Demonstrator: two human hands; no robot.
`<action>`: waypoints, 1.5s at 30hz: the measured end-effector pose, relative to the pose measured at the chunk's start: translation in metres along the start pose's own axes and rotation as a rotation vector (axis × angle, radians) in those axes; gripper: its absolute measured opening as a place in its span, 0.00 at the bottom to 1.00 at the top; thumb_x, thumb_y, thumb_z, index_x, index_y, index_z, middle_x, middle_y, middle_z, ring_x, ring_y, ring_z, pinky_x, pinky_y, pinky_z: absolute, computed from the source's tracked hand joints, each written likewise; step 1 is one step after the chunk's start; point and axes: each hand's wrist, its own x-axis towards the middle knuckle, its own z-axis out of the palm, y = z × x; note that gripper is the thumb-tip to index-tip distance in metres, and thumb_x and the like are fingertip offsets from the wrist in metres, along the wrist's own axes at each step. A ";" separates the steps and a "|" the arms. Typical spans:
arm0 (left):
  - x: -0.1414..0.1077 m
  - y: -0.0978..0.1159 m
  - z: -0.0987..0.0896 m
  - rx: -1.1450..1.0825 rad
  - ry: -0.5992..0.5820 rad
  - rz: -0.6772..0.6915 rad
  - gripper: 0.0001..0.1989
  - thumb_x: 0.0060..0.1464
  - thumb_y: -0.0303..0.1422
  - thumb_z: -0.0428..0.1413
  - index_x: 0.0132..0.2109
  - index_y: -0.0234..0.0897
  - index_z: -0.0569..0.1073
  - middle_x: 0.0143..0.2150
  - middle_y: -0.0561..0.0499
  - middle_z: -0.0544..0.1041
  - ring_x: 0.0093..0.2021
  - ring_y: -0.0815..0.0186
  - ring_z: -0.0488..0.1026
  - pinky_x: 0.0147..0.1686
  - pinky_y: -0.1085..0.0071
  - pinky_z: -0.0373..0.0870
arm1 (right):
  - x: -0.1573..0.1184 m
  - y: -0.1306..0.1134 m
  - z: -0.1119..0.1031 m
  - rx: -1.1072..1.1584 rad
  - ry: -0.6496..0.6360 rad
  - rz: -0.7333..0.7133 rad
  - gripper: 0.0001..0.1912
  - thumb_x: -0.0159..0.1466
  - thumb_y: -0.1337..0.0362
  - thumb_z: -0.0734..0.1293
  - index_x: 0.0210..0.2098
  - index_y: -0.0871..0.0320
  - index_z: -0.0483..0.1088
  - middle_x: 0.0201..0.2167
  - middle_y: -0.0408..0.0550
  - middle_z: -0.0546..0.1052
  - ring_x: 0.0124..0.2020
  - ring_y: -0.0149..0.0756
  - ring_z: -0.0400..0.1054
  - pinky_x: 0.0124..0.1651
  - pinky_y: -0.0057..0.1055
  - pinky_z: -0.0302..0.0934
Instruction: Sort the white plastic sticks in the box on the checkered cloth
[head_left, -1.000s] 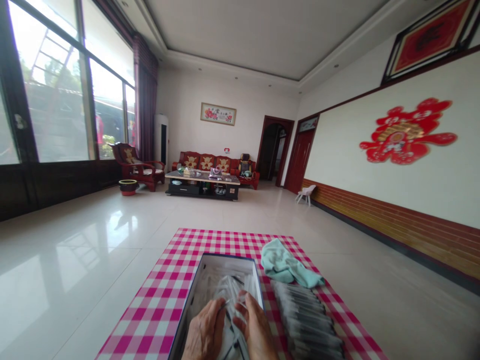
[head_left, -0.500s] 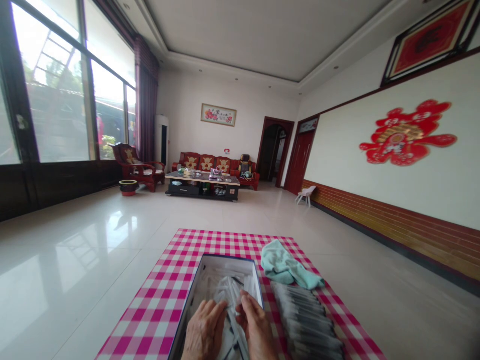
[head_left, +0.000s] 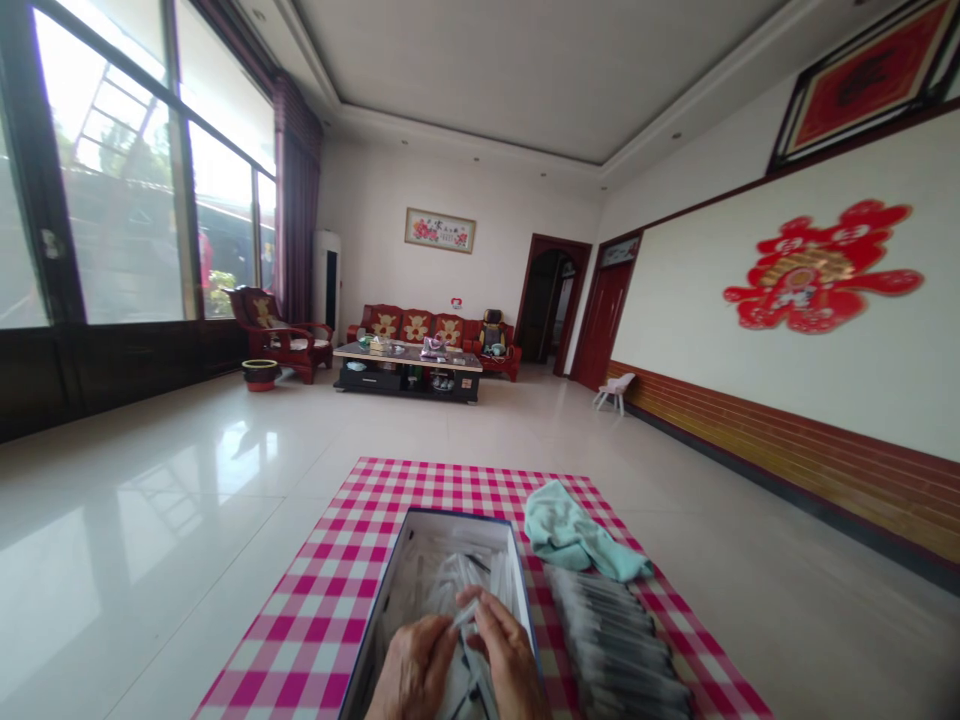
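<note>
Head view: my left hand (head_left: 414,668) and right hand (head_left: 511,655) have drawn closer together inside the box (head_left: 442,518) since the earlier frame. Their fingers (head_left: 489,604) now pinch narrow on a clear plastic packet (head_left: 466,613).

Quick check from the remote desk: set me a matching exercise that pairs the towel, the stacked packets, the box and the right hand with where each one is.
Things:
1. towel
2. stacked packets
3. box
4. right hand

Places:
A. in the box, among the loose packets
B. on the checked cloth, right of the box, at the near end
C. on the cloth, beside the box's far right corner
D. open, in the middle of the cloth

Pairs: 1-C, 2-B, 3-D, 4-A
</note>
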 end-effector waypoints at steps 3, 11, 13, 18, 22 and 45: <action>0.003 0.004 -0.003 -0.179 -0.105 -0.105 0.21 0.62 0.42 0.44 0.29 0.37 0.74 0.18 0.55 0.70 0.18 0.71 0.66 0.19 0.78 0.60 | 0.001 0.005 0.001 0.149 -0.062 0.002 0.19 0.58 0.50 0.66 0.41 0.56 0.75 0.44 0.51 0.77 0.46 0.43 0.68 0.43 0.31 0.62; 0.005 0.003 0.000 -0.529 -0.195 -0.236 0.25 0.60 0.47 0.45 0.25 0.33 0.70 0.17 0.57 0.61 0.19 0.73 0.58 0.22 0.77 0.56 | -0.001 0.007 0.005 0.456 -0.177 0.079 0.17 0.58 0.54 0.67 0.43 0.58 0.72 0.39 0.53 0.77 0.37 0.44 0.71 0.29 0.33 0.64; 0.006 0.004 0.000 -0.552 -0.208 -0.254 0.25 0.59 0.48 0.46 0.25 0.32 0.70 0.17 0.58 0.61 0.19 0.74 0.57 0.21 0.78 0.54 | -0.002 0.004 0.005 0.451 -0.169 0.066 0.17 0.58 0.55 0.68 0.42 0.58 0.72 0.38 0.52 0.77 0.36 0.43 0.72 0.30 0.33 0.65; 0.007 0.003 0.000 -0.570 -0.230 -0.261 0.27 0.58 0.49 0.46 0.24 0.31 0.70 0.17 0.57 0.60 0.19 0.74 0.56 0.20 0.77 0.52 | -0.002 -0.002 0.004 0.365 -0.110 0.057 0.17 0.54 0.54 0.71 0.39 0.58 0.73 0.35 0.50 0.78 0.36 0.42 0.72 0.37 0.35 0.66; 0.004 -0.001 0.003 -0.518 -0.221 -0.241 0.26 0.59 0.48 0.45 0.26 0.31 0.72 0.16 0.57 0.61 0.18 0.74 0.57 0.20 0.78 0.53 | -0.003 -0.004 0.006 0.263 -0.059 0.054 0.19 0.52 0.52 0.72 0.37 0.59 0.75 0.33 0.50 0.79 0.39 0.42 0.72 0.44 0.36 0.65; -0.001 0.001 0.010 0.164 0.125 0.146 0.14 0.63 0.31 0.42 0.41 0.39 0.73 0.26 0.51 0.75 0.27 0.67 0.74 0.27 0.76 0.69 | -0.005 -0.001 0.031 0.314 0.242 0.137 0.31 0.39 0.42 0.74 0.33 0.61 0.77 0.35 0.53 0.80 0.43 0.51 0.72 0.40 0.36 0.67</action>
